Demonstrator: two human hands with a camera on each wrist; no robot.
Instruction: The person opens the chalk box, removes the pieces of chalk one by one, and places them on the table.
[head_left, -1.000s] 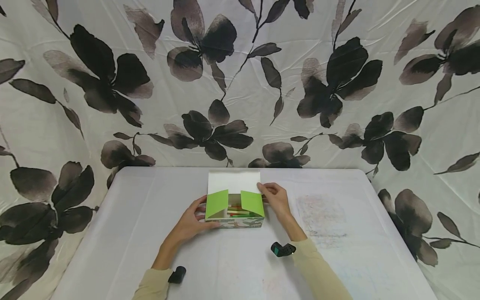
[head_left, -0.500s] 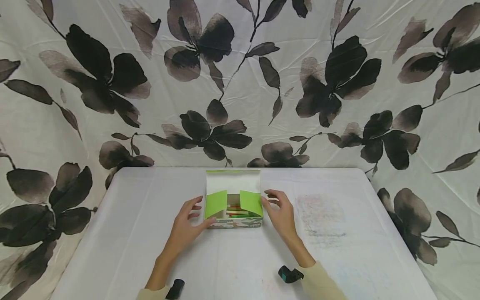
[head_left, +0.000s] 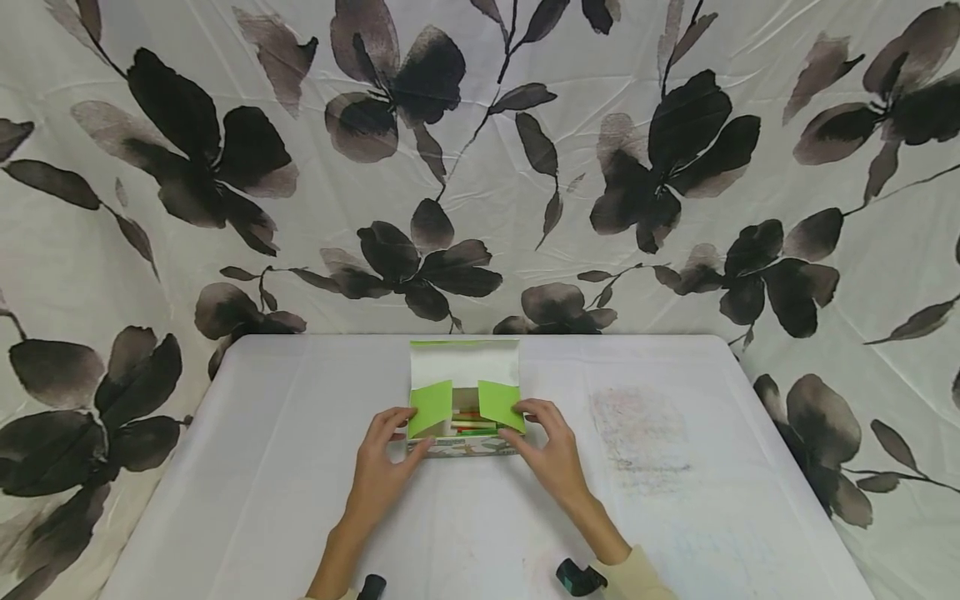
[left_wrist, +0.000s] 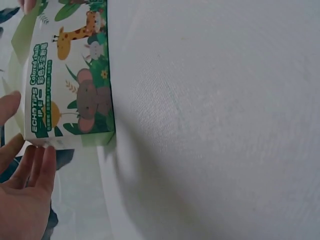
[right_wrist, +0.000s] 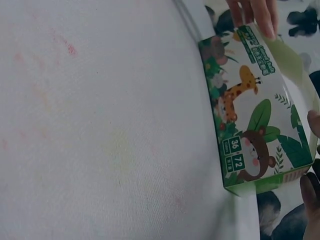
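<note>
A cardboard box of colored chalk (head_left: 472, 447), printed with animals, stands on the table with its white-lined lid (head_left: 465, 362) raised at the back. Two green side flaps (head_left: 429, 408) lean over the opening, and several colored chalk sticks (head_left: 471, 422) show between them. My left hand (head_left: 375, 471) holds the box's left end, thumb at the front edge and fingers at the flap and side. At the right end, my right hand (head_left: 553, 458) has its fingertips on the flap and its thumb by the front corner. The animal-printed front (left_wrist: 75, 75) fills the left wrist view's upper left.
The white-covered table (head_left: 300, 417) carries smudged color marks (head_left: 645, 442) to the right of the box. Behind it hangs a white cloth with dark flowers (head_left: 412, 275). Black wrist devices (head_left: 579, 577) show near the bottom edge.
The right hand has left the lid and come down to the right flap and front corner. The left hand has drawn slightly forward, its fingers now at the left flap. The lid stays raised.
</note>
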